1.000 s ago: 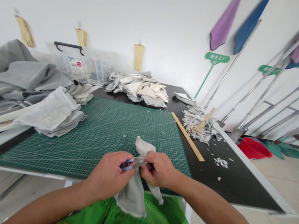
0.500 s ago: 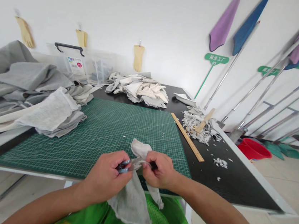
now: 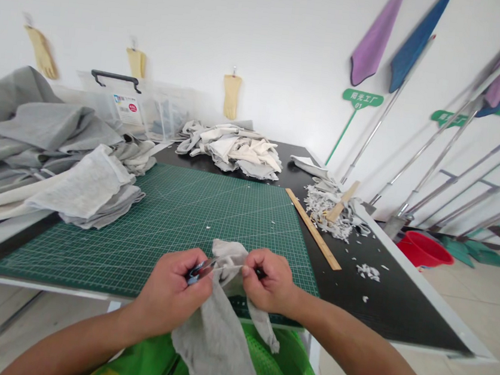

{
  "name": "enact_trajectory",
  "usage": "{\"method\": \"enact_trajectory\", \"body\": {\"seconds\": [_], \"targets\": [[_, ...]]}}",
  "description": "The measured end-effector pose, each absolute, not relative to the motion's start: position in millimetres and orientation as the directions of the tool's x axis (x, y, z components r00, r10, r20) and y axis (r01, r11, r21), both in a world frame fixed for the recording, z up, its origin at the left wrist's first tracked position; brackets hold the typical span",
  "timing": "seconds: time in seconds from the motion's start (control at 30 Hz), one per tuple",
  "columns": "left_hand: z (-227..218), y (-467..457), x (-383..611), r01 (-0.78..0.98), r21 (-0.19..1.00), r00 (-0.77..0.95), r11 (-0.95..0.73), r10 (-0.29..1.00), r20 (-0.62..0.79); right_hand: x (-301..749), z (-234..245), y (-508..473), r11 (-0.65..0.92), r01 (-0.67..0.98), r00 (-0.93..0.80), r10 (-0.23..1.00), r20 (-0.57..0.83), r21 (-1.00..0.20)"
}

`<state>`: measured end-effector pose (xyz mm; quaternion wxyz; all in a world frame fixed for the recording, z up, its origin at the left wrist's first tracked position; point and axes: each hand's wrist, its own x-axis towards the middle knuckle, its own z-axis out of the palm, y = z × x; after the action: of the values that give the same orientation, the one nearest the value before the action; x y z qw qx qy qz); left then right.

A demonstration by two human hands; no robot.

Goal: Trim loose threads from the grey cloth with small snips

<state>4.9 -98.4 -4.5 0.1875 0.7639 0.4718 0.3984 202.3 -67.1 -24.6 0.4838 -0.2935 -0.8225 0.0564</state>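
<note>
My left hand (image 3: 174, 287) is closed around small blue-handled scissors (image 3: 195, 273), whose metal blades point right into the top of a grey fabric piece (image 3: 214, 346). My right hand (image 3: 269, 281) pinches that fabric's upper edge, with a small dark object showing at its fingertips. The fabric bunches between my hands and hangs down past the table edge over my green mesh apron (image 3: 275, 365). Part of the blades is hidden by the cloth.
A green cutting mat (image 3: 135, 241) covers the black table (image 3: 381, 305), with a wooden ruler (image 3: 312, 229) along its right edge. Fabric heaps (image 3: 44, 128) lie left, offcuts (image 3: 231, 149) lie behind, and white scraps (image 3: 324, 211) lie right. Mops (image 3: 439, 149) lean beyond the table.
Both hands and the scissors have shifted left and slightly up. The grey fabric now hangs lower and wider, with its top edge lying lower between my hands.
</note>
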Motion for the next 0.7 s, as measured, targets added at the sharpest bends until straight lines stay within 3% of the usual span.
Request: {"method": "enact_trajectory", "body": {"seconds": [0.43, 0.7], "targets": [[-10.7, -97.1, 3.7, 0.53, 0.717, 0.176, -0.452, 0.886, 0.428, 198.2, -24.0, -69.1, 0.783, 0.366, -0.32, 0.613, 0.722, -0.503], [-12.7, -96.4, 0.4, 0.482, 0.734, 0.225, -0.478, 0.877, 0.424, 201.7, -29.6, -64.4, 0.788, 0.372, -0.38, 0.612, 0.694, -0.491]]}}
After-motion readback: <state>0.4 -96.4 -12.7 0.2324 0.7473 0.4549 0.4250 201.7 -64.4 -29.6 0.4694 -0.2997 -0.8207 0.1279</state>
